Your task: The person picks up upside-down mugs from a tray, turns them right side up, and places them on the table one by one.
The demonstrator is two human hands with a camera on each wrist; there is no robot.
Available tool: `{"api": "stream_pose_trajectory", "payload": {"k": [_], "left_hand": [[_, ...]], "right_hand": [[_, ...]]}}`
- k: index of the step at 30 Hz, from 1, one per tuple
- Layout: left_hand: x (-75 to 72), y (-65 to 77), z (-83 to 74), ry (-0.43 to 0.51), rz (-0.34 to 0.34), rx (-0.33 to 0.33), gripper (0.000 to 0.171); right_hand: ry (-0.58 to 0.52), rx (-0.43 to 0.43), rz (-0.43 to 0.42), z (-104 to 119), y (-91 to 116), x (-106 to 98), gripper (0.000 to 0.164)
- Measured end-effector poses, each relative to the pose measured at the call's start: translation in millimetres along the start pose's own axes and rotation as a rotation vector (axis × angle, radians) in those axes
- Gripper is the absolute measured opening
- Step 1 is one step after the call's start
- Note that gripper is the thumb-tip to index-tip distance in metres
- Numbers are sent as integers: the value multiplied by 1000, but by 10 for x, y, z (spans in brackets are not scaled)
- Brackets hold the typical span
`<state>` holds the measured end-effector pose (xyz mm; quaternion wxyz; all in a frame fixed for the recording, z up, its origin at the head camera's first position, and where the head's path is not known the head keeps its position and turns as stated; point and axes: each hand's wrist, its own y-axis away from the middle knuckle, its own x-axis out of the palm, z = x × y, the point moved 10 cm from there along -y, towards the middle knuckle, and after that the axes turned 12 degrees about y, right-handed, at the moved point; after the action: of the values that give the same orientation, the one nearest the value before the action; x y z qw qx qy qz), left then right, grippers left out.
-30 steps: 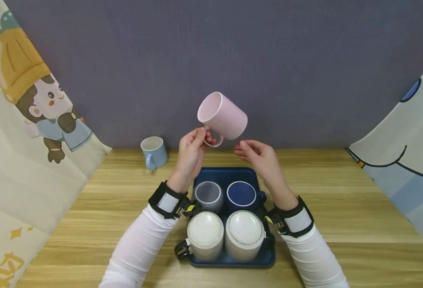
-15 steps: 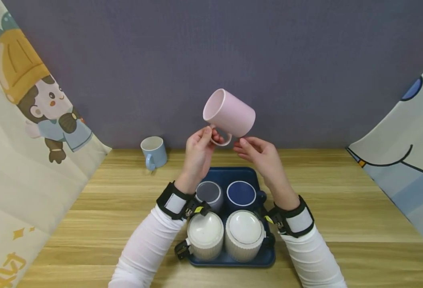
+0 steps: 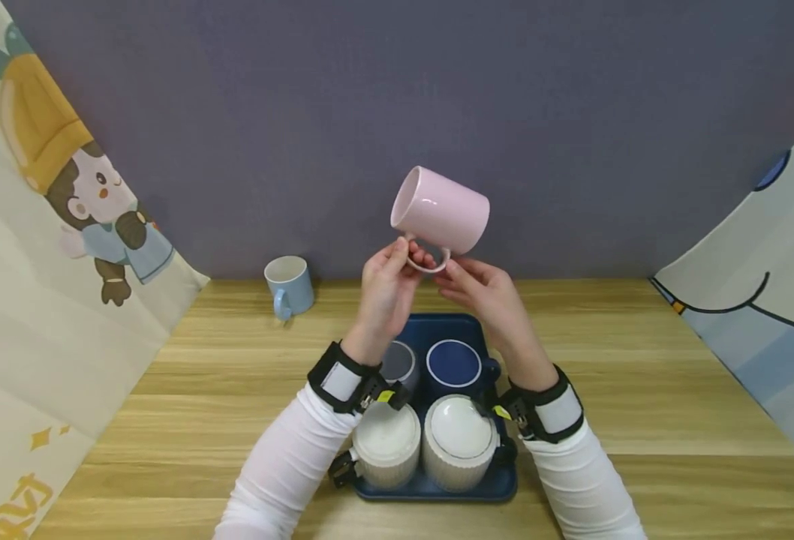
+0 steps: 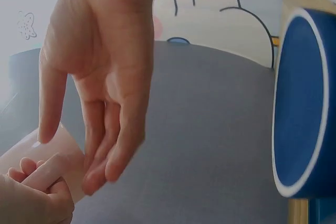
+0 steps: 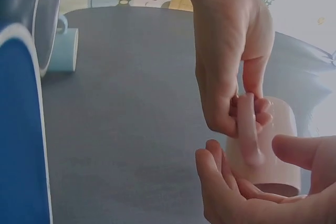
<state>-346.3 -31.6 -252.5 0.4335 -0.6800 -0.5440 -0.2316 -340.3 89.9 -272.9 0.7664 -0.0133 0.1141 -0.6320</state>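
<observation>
A pink mug (image 3: 447, 210) is held up above the back of the table, tilted on its side with its mouth to the left. My left hand (image 3: 386, 292) grips it by the handle (image 3: 431, 268), near the rim end. Beside the mug's base is my right hand (image 3: 488, 300), its thumb right at the handle's lower end. In the right wrist view the right hand's fingers (image 5: 215, 187) are spread from the thumb, without closing on the mug. The left wrist view shows the left hand (image 4: 37, 198) curled round the handle and the right hand (image 4: 105, 77) hanging loose.
Below the hands lies a dark blue tray (image 3: 437, 495) bearing upside-down mugs: a grey one (image 3: 400, 364), a navy one (image 3: 454, 364) and two white ribbed ones with dark handles. A light blue mug (image 3: 290, 285) stands upright at the back left. A grey backdrop (image 3: 269, 150) rises behind the table.
My left hand has carried the pink mug to the right, tipping it further toward level. My right hand has stayed nearly in place, and the handle's lower end now meets its thumb.
</observation>
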Motion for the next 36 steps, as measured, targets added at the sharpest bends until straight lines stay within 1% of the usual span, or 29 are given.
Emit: {"api": "stream_pose_trajectory", "payload": {"k": [3,6,9,14,17,20,23,27,31,36], "left_hand": [[48,13,57,16,3,-11,32],[86,31,107,37,0,-18,31],[113,45,149,58,-1,-29,29],[138,65,220,74,0,-57,26],[137,75,248,76,-5,-75,27],[127,90,259,70,-14,-90,27],[115,110,263,69,-25,-105,27],[102,135,275,75,-34,-125,26],[92,152,292,86,-39,-134,27],[82,167,305,88,-40,-136,28]], "right_hand": [[-57,25,21,-37,5,10,48],[-142,47,31,-59,12,18,49],[-205,66,21,-77,16,18,51],[-269,79,-18,-104,23,-30,53],[-341,85,-35,-118,23,-51,45],[-427,99,-30,-125,28,-44,32],[-475,116,-24,-125,41,-36,23],[-495,110,-14,-114,52,-35,18],[-534,99,14,-110,58,-20,18],[-599,118,36,-133,60,3,17]]}}
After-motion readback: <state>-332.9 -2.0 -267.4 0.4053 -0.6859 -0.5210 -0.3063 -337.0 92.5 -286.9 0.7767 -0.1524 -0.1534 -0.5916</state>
